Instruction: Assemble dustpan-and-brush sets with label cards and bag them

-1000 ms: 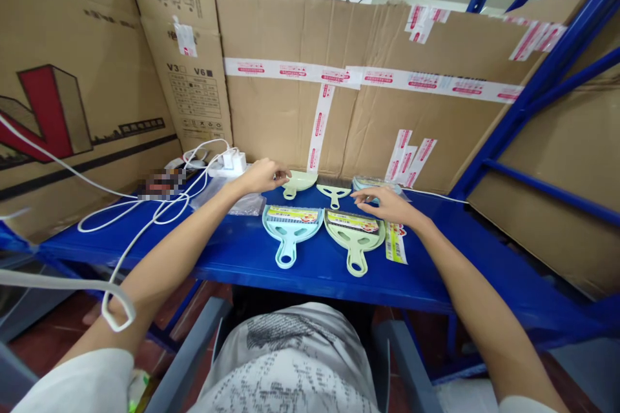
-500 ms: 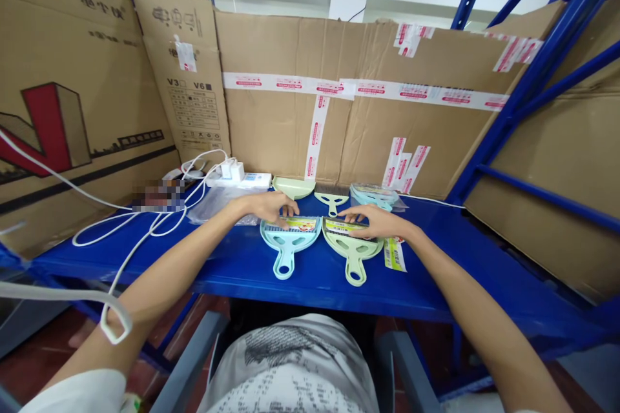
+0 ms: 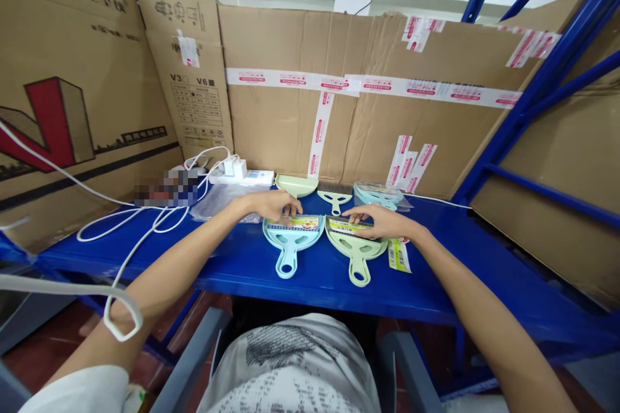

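Two dustpan-and-brush sets lie side by side on the blue table, handles toward me. My left hand (image 3: 277, 206) rests at the upper left of the light blue set (image 3: 288, 248), thumb by its printed label and fingers loosely bent, apart from the thumb. On the green set (image 3: 358, 251), my right hand (image 3: 378, 221) lies over the upper right part, its fingers apart near the far rim and thumb near the label. The brush in each pan is partly covered by its label. A loose yellow-green label card (image 3: 400, 256) lies right of the green set.
Behind the sets are a green dustpan (image 3: 296, 186), a green brush (image 3: 335, 199) and a bagged blue set (image 3: 378, 195). A clear plastic bag (image 3: 217, 203), a white power strip (image 3: 256, 177) and white cables lie left. Cardboard walls (image 3: 271, 129) enclose the table (image 3: 232, 264).
The view has shifted slightly. Both hands stay over the two sets, with hardly any movement in the fingers.
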A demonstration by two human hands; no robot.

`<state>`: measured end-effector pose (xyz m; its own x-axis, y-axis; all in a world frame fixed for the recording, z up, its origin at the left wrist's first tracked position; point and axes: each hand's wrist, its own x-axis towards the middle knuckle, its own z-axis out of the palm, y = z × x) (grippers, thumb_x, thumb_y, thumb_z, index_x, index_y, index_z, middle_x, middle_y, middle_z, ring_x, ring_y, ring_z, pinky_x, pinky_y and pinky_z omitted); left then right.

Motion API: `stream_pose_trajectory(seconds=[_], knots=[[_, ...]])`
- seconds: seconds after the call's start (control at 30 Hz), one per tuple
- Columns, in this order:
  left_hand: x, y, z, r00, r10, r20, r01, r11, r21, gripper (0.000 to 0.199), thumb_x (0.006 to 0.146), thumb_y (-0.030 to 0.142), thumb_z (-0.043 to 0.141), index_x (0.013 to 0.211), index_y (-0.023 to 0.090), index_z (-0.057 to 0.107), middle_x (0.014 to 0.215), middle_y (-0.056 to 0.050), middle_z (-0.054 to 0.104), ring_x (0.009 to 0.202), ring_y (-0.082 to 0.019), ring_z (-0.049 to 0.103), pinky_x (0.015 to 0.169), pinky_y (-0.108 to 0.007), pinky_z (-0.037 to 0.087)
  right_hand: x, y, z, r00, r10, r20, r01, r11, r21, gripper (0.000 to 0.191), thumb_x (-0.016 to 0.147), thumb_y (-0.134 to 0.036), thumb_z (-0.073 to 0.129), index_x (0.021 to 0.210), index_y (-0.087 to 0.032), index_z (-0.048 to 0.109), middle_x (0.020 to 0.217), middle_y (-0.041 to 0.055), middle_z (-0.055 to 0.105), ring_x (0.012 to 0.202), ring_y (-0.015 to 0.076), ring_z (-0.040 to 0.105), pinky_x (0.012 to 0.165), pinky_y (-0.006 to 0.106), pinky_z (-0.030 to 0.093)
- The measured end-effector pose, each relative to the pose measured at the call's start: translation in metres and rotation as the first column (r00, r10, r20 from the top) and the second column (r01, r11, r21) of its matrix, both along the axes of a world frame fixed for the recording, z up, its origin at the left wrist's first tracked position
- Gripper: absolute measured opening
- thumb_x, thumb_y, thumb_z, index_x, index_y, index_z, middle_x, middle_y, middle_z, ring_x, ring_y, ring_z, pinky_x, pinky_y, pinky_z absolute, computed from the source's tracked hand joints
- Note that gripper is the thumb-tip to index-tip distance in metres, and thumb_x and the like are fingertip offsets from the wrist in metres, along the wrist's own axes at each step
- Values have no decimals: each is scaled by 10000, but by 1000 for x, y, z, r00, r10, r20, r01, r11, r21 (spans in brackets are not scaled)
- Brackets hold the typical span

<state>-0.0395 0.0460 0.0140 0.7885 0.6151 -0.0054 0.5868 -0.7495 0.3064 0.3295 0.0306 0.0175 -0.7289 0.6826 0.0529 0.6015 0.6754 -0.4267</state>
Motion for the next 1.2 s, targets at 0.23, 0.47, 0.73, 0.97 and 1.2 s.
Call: stream_pose_trajectory(seconds=[0.23, 0.47, 0.73, 0.97, 1.2], knots=[[0, -1, 1, 1000, -7, -7, 7, 1000, 10, 459, 831, 300, 821, 1243, 122, 727, 1073, -108, 806, 895, -194, 737, 791, -267, 534, 0, -2, 1, 1000, -8, 15, 8, 1000, -5, 604, 839, -406, 757, 1402, -195, 710, 1165, 99, 785, 1044, 254, 735, 973, 386, 577], [-2, 0, 1, 1000, -7, 13, 7, 1000, -4, 481, 815, 317, 835, 1248, 132, 737, 1118, -115, 806, 895, -213, 745, 787, -288, 534, 5, -1, 6, 999, -36, -16, 37, 997, 63, 556, 886, -439, 731, 1394, -213, 712, 1220, 106, 782, 1077, 268, 742, 975, 402, 583], [-2, 1, 0, 999, -33, 22, 33, 999, 9, 482, 822, 308, 825, 1261, 128, 736, 1118, -117, 812, 887, -203, 747, 776, -278, 536, 5, -1, 6, 999, -39, -9, 39, 994, 104, 490, 925, -432, 680, 1349, -191, 729, 1162, 121, 797, 1031, 275, 752, 931, 408, 583], [-8, 1, 8, 995, 21, 97, -19, 999, -31, 538, 844, 393, 832, 1298, 124, 724, 1252, -169, 784, 1049, -250, 763, 902, -329, 568, 4, -2, 8, 998, -49, -26, 52, 989, 135, 480, 942, -428, 654, 1347, -182, 731, 1148, 114, 805, 1013, 266, 759, 912, 393, 579], [-19, -12, 15, 993, -77, -91, 58, 979, -196, 1318, 603, 528, 986, 1694, 184, 329, 1738, -209, 353, 1576, -378, 413, 1265, -459, 362, 0, -4, 6, 998, -49, -38, 54, 987, 150, 437, 943, -398, 652, 1317, -196, 749, 1120, 101, 813, 999, 258, 766, 918, 384, 582]])
